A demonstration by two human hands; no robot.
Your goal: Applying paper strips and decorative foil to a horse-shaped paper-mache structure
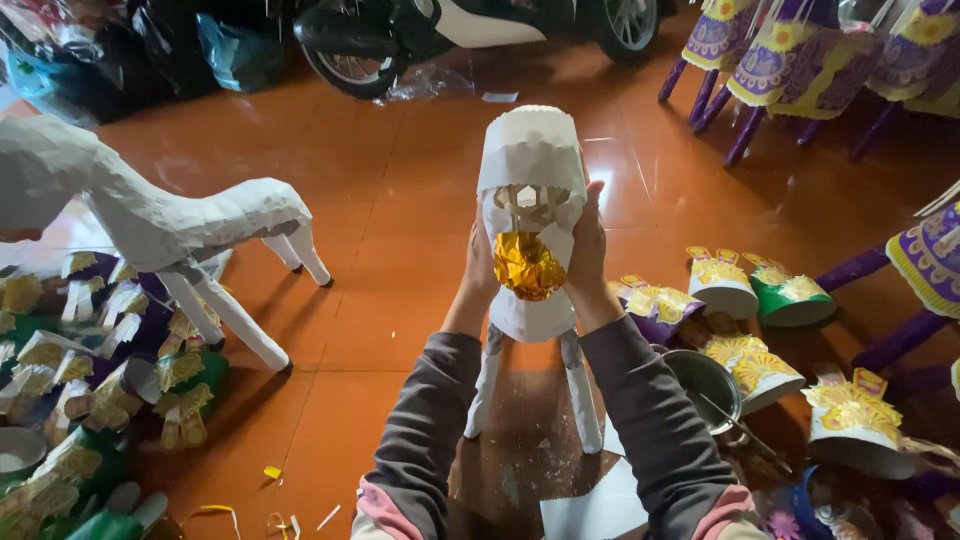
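Fingers of both hands are pressing flat against the sides of a white paper animal figure [530, 200], standing on the orange floor [400, 200].
Left hand [480, 262] and right hand [588, 250] are flanking one gold foil patch [527, 265]; a metal bowl [706, 385] is holding a thin stick [735, 422]; a second white figure [170, 225] is standing left.

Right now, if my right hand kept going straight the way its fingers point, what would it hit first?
The right hand points up along the white paper animal figure. Beyond it, the way looks free over the orange floor toward the motorbike wheel, though depth is unclear.
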